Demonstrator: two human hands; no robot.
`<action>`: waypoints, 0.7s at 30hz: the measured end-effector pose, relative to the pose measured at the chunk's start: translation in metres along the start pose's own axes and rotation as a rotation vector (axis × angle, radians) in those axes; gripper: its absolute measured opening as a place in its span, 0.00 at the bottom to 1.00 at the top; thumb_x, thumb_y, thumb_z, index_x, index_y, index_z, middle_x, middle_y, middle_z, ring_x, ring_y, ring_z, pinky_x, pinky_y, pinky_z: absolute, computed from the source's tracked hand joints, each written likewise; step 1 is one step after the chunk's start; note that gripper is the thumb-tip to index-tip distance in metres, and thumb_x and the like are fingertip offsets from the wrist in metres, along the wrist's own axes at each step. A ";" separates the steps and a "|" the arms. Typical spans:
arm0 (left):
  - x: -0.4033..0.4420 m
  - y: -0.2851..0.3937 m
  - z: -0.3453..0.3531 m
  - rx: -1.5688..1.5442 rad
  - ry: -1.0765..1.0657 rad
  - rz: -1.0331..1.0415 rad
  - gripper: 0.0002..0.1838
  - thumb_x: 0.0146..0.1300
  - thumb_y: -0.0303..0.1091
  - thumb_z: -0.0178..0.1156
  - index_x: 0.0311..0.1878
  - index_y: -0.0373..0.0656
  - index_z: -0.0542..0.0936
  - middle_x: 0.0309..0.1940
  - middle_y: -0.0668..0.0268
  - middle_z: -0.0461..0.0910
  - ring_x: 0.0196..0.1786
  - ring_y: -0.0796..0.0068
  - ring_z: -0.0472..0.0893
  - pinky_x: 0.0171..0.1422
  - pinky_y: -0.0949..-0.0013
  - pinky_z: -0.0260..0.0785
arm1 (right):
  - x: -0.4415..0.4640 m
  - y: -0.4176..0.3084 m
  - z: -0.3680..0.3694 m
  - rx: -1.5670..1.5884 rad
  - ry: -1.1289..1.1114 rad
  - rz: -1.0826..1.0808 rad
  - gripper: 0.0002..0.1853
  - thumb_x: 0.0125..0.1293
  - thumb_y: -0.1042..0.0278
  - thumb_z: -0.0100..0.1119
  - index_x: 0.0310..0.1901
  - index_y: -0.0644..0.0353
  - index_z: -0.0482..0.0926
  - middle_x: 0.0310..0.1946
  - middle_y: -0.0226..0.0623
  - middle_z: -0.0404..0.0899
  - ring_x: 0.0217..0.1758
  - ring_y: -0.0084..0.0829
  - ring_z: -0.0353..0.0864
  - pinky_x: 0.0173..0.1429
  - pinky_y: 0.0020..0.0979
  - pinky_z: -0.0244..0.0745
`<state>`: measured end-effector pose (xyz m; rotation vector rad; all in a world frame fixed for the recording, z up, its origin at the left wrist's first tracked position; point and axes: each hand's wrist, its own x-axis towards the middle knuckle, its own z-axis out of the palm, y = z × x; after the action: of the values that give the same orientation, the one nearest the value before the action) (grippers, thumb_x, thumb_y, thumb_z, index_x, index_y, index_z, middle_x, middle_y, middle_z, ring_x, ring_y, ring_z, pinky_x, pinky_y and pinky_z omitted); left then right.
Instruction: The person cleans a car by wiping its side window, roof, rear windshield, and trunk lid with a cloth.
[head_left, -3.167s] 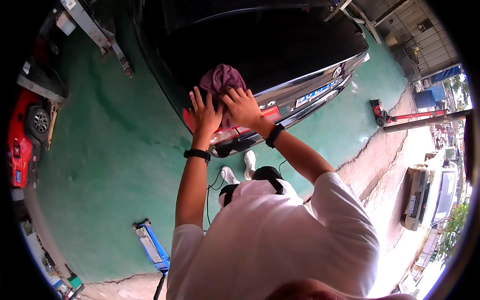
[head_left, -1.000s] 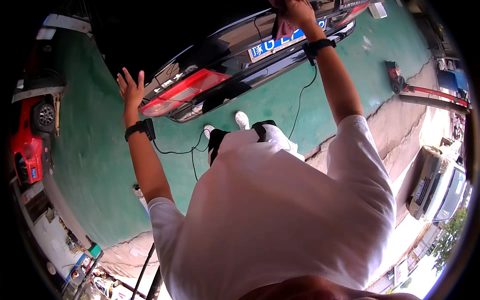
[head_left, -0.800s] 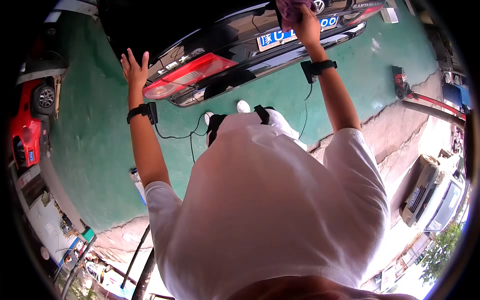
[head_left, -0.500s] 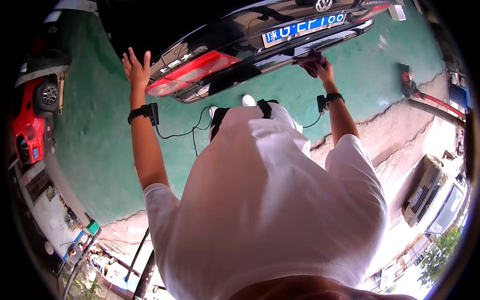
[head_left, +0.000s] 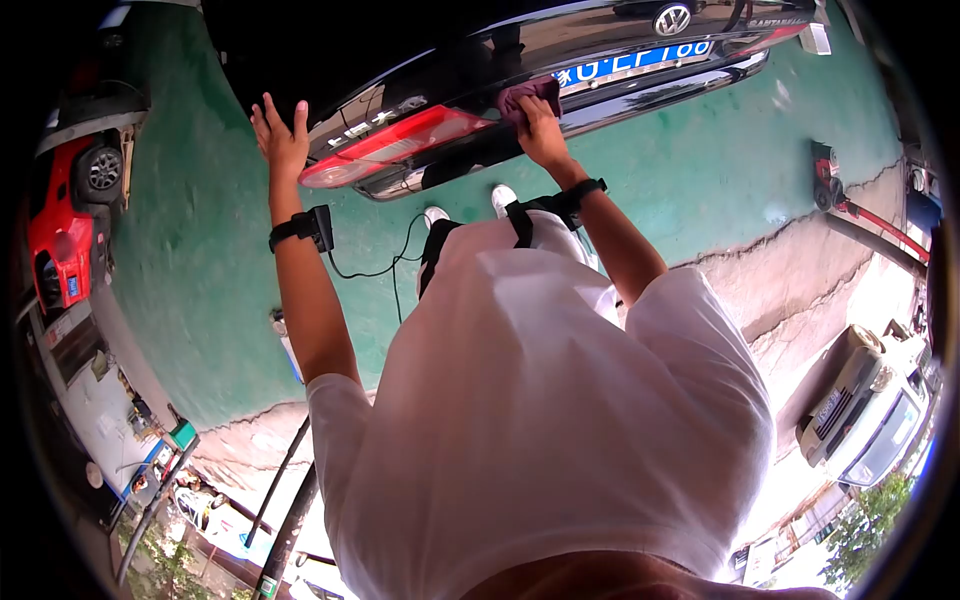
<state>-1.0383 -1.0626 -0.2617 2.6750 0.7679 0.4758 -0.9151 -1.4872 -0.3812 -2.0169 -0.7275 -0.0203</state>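
A black car (head_left: 440, 75) stands tail-on at the top of the head view, with a red tail light (head_left: 420, 142) and a blue license plate (head_left: 640, 62). My right hand (head_left: 543, 135) presses a dark purple cloth (head_left: 522, 97) on the car's rear, between the tail light and the plate. The cloth covers part of the plate's left end. My left hand (head_left: 284, 145) is raised beside the car's left rear corner, fingers spread, holding nothing. Whether its palm touches the bodywork I cannot tell.
Green floor (head_left: 230, 290) surrounds my white shoes (head_left: 503, 197). A black cable (head_left: 370, 268) hangs from the device on my left wrist. A red car (head_left: 68, 235) stands at the far left, a red floor jack (head_left: 828, 180) at the right, and a white vehicle (head_left: 868, 405) at the lower right.
My right hand has moved left and slightly up with the cloth, from below the bumper's edge onto the car's rear beside the plate. My left hand stays by the corner.
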 end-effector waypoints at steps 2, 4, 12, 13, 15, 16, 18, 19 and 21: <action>0.001 0.000 0.004 -0.010 0.009 0.024 0.49 0.69 0.71 0.53 0.83 0.50 0.52 0.83 0.44 0.44 0.84 0.42 0.44 0.85 0.43 0.39 | -0.013 0.024 -0.003 -0.104 -0.054 0.080 0.25 0.55 0.80 0.57 0.58 0.61 0.76 0.50 0.52 0.81 0.55 0.58 0.76 0.62 0.50 0.71; 0.000 0.003 0.001 -0.040 -0.003 0.000 0.49 0.69 0.71 0.53 0.83 0.51 0.52 0.83 0.45 0.44 0.84 0.43 0.44 0.85 0.43 0.39 | -0.042 0.059 -0.008 -0.248 -0.141 0.215 0.23 0.58 0.76 0.57 0.58 0.60 0.78 0.49 0.54 0.82 0.55 0.60 0.78 0.59 0.52 0.73; -0.004 0.009 -0.001 -0.050 0.011 -0.011 0.49 0.68 0.72 0.54 0.83 0.55 0.53 0.83 0.48 0.44 0.85 0.44 0.43 0.84 0.42 0.40 | -0.082 0.081 -0.032 -0.133 -0.204 0.655 0.25 0.61 0.65 0.57 0.61 0.56 0.78 0.50 0.57 0.84 0.57 0.60 0.81 0.61 0.52 0.76; -0.004 0.011 -0.002 -0.038 0.007 -0.020 0.49 0.68 0.71 0.54 0.83 0.55 0.53 0.83 0.48 0.45 0.85 0.44 0.44 0.84 0.43 0.40 | -0.064 0.054 -0.036 -0.015 -0.145 0.618 0.25 0.61 0.67 0.58 0.62 0.60 0.76 0.52 0.58 0.83 0.60 0.61 0.79 0.63 0.51 0.75; -0.002 0.010 -0.002 -0.022 0.004 -0.028 0.49 0.68 0.71 0.54 0.83 0.55 0.53 0.83 0.48 0.45 0.85 0.44 0.44 0.85 0.43 0.40 | -0.042 0.024 -0.024 0.000 -0.063 0.378 0.24 0.63 0.69 0.58 0.62 0.61 0.75 0.54 0.59 0.81 0.61 0.62 0.78 0.64 0.51 0.74; -0.002 0.008 -0.002 -0.024 0.012 -0.022 0.49 0.68 0.71 0.54 0.83 0.55 0.53 0.83 0.48 0.45 0.85 0.44 0.44 0.85 0.43 0.40 | -0.032 0.007 -0.018 0.014 0.020 0.146 0.23 0.65 0.71 0.58 0.62 0.63 0.74 0.56 0.60 0.80 0.62 0.64 0.76 0.65 0.51 0.73; -0.002 0.006 0.001 -0.025 0.011 -0.017 0.49 0.68 0.71 0.54 0.83 0.55 0.54 0.83 0.48 0.45 0.85 0.44 0.44 0.85 0.44 0.41 | -0.008 -0.035 -0.013 -0.046 -0.031 -0.097 0.22 0.65 0.75 0.57 0.61 0.67 0.74 0.57 0.61 0.77 0.63 0.64 0.73 0.68 0.50 0.71; -0.001 0.005 0.001 -0.025 0.014 -0.008 0.49 0.68 0.72 0.54 0.83 0.54 0.54 0.83 0.48 0.45 0.85 0.44 0.44 0.85 0.44 0.41 | -0.002 -0.044 -0.008 -0.073 -0.029 -0.225 0.21 0.64 0.74 0.57 0.60 0.67 0.75 0.54 0.61 0.78 0.62 0.62 0.74 0.69 0.49 0.70; 0.000 0.004 0.002 -0.027 0.018 0.000 0.49 0.67 0.72 0.54 0.83 0.54 0.54 0.83 0.48 0.45 0.85 0.44 0.44 0.85 0.44 0.41 | -0.002 -0.045 -0.001 -0.109 0.009 -0.184 0.24 0.63 0.73 0.58 0.61 0.66 0.73 0.55 0.61 0.78 0.60 0.63 0.75 0.67 0.50 0.71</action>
<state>-1.0361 -1.0665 -0.2623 2.6494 0.7613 0.5069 -0.9388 -1.4725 -0.3463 -2.0442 -0.9212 -0.1801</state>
